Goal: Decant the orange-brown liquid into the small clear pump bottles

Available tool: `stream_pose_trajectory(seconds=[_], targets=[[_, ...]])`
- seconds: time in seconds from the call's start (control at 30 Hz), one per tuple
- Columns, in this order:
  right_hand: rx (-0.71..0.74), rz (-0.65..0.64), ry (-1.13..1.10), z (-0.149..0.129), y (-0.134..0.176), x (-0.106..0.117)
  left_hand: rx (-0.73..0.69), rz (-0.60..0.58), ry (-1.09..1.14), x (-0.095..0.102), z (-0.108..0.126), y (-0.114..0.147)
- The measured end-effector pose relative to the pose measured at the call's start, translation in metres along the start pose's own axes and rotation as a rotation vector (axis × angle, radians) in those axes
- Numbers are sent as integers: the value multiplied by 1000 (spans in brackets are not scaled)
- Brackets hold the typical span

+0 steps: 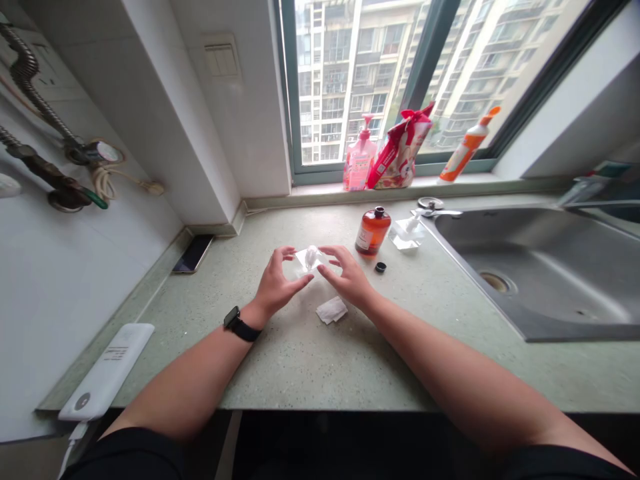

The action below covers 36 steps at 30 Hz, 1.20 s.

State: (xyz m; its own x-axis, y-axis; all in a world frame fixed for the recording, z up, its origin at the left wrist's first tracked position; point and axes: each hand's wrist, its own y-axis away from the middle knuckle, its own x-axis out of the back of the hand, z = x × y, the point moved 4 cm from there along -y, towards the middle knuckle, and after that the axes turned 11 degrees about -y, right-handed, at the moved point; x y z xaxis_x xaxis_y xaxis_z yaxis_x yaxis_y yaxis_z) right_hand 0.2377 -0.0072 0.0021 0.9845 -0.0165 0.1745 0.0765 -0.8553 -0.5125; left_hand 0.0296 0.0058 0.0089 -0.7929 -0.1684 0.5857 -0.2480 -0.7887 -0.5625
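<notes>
Between my two hands, just above the middle of the counter, is a small clear plastic container [311, 259] with a whitish top, probably a pump bottle. My left hand [277, 280] curves round its left side, thumb along the near edge. My right hand [346, 273] grips its right side with bent fingers. A folded white tissue [331, 310] lies close in front of them. To the right stand an uncapped amber bottle [373, 232] with a pale label and its black cap [381, 267], lying on the counter.
Another clear pump bottle [407, 233] stands by the steel sink [575, 267]. A phone [193, 254] and a white power bank [107, 370] with a cable lie left. On the windowsill are a pink pump bottle [359, 163], a red bag [403, 157] and an orange-white bottle [465, 153].
</notes>
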Motion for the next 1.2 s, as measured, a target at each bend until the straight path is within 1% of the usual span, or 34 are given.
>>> stream_pose_trajectory(seconds=[0.13,0.33,0.43,0.57,0.73,0.9,1.2], targets=[[-2,-7,-14,1,-1,2,-65,-68,-18,-7,10,3],[-39,21,-45,3,-3,5,-173,-94,-44,-5,15,2],[-4,34,-29,-1,-4,5,-202,-103,-47,-5,16,2],[41,16,6,-6,-5,6,-202,-118,-23,-5,15,2],[42,-30,0,-7,-6,7,-183,-149,4,-6,12,1],[33,-46,-2,-6,-5,6,-168,-150,8,-6,11,0],[-4,17,-60,1,-5,9,-155,-144,9,-2,12,0]])
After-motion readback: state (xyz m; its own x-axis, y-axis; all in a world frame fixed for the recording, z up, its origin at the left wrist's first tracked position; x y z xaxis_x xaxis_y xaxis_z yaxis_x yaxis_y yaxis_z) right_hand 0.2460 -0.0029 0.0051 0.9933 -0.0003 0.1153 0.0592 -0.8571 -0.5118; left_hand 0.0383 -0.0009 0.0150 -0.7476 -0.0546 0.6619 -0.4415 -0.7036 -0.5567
